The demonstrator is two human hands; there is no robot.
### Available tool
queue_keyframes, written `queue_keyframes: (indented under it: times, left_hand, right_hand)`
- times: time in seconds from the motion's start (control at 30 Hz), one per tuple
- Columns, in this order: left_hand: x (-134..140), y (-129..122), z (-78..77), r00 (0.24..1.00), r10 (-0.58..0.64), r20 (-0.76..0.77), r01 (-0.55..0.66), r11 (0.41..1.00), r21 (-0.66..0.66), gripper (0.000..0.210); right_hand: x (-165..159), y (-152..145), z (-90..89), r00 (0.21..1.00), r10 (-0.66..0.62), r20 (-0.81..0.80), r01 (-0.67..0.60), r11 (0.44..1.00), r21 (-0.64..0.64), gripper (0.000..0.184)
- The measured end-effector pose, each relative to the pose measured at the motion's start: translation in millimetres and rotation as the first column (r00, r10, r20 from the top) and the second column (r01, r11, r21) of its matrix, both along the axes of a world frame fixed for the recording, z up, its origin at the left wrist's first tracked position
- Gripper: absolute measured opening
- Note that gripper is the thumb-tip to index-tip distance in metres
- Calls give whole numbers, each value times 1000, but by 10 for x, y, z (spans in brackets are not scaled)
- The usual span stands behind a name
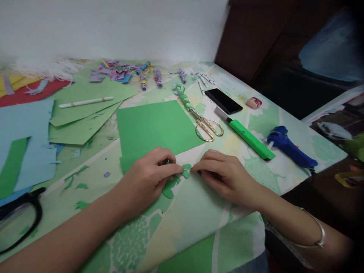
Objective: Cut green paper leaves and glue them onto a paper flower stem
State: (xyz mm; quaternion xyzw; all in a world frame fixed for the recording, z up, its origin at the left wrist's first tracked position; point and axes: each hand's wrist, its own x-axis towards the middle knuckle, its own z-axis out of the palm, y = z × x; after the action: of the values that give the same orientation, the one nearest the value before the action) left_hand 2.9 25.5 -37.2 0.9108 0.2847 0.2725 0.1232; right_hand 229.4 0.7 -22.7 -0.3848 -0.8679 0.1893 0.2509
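Note:
My left hand (152,172) rests over the table, thumb and forefinger pinched together at a small green clover-shaped paper piece (187,167). On the other side my right hand (224,174) is also closed in a pinch. Between the two sets of fingertips a thin white line, which looks like a string, crosses the green piece. More green paper cut-outs (168,189) show under my left hand, partly hidden by it. Beyond my hands lies a green sheet (156,125), and gold-handled scissors (209,129) overlap its right edge.
To the right lie a green utility knife (250,139) with its blade out, a blue glue gun (292,148), a black phone (223,100) and an eraser-like block (253,102). Light green sheets (93,110), blue paper (36,125), scraps (116,70) and glasses (36,212) are left.

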Motion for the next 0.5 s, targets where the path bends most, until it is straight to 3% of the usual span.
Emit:
queue_keyframes:
  times: [0.5]
  left_hand:
    - [22,4,23,999,-22,-47,24,999,45,33]
  right_hand:
    - [1,-16,-10,999,45,21,-46,998,33,26]
